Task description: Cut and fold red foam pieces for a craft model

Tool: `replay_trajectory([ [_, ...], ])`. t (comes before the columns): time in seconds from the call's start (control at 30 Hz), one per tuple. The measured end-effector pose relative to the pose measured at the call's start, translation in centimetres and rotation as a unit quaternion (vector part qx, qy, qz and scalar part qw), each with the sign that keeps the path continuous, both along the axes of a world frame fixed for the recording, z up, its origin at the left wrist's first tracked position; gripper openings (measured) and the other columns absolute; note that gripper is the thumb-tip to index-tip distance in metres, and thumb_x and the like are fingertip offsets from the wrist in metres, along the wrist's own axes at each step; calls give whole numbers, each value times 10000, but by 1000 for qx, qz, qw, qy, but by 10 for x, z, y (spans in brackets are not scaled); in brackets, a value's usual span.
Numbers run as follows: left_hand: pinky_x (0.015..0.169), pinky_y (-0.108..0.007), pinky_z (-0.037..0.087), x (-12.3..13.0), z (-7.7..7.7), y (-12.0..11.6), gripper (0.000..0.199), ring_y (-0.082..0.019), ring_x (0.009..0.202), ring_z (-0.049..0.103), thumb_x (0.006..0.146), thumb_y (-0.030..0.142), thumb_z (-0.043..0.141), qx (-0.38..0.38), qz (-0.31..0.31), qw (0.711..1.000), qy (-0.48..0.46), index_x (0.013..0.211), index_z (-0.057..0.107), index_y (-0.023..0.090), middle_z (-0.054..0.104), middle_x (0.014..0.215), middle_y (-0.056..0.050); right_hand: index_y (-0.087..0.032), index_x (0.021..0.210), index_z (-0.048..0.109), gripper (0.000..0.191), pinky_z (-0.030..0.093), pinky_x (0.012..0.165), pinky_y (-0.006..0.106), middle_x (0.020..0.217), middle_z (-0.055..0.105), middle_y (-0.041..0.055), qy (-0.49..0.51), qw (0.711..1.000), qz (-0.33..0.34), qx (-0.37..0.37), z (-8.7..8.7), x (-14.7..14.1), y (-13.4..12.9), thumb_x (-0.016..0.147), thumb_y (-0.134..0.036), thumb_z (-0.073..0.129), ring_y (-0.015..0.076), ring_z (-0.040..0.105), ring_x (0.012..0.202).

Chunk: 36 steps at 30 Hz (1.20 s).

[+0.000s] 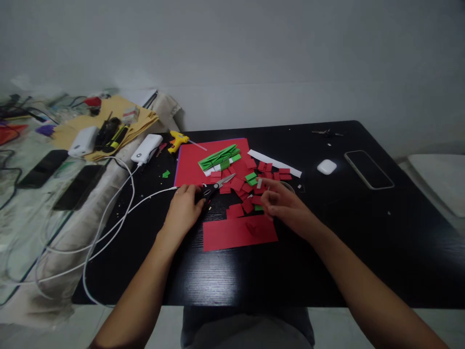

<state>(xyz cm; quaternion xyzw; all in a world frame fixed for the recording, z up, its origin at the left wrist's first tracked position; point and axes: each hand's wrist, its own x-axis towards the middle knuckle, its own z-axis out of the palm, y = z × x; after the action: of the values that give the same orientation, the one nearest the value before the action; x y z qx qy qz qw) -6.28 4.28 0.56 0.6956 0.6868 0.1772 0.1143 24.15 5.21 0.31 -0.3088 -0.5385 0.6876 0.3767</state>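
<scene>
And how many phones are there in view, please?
3: one phone on the black table, at right; a far-left phone and a neighbouring phone on the cluttered surface. Clutter may hide more.

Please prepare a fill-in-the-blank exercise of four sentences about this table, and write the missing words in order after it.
1. The glue gun is ____ in colour.
2. The left hand is beside the ____ end of the scissors.
3. Most of the small paper pieces near the right hand are ____.
4. From the wearer's view, the phone lies to the ____ of the small white case.

Missing words: yellow; handle; red; right.
</scene>
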Motion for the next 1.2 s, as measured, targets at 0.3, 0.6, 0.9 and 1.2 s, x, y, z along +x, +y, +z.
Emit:
replay_trajectory([
  [0.3,674,-291,487,52,3,-20,295,-171,730,605,910,471,640,-81,-51,885,-456,954,706,186,689,835,-33,-366,1536,403,819,448,669,236,860,530,-42,37,991,112,-55,-8,-22,-17,831,-271,810,110,519,741],
  [0.6,677,-276,454,70,-18,-26,260,-144,684,591,879,441,717,-134,-25,783,-607,892,696,182,694,795,-23,-374,1534,405,837,441,673,243,918,513,-38,13,990,128,-53,-12,-26,-20,820,-257,824,111,499,757],
  [0.9,669,-237,438,69,-21,-27,232,-115,678,590,866,380,772,-141,-26,739,-658,935,722,164,688,768,-9,-389,1548,386,852,405,653,218,930,505,-42,7,990,132,-50,-14,-26,-20,830,-236,821,90,462,728],
  [1.2,635,-239,423,69,-14,-28,233,-112,621,563,853,379,777,-129,-28,765,-631,854,709,157,669,700,3,-402,1556,382,819,424,657,232,925,494,-31,-31,992,125,8,-15,-26,-21,857,-272,789,114,478,751],
])
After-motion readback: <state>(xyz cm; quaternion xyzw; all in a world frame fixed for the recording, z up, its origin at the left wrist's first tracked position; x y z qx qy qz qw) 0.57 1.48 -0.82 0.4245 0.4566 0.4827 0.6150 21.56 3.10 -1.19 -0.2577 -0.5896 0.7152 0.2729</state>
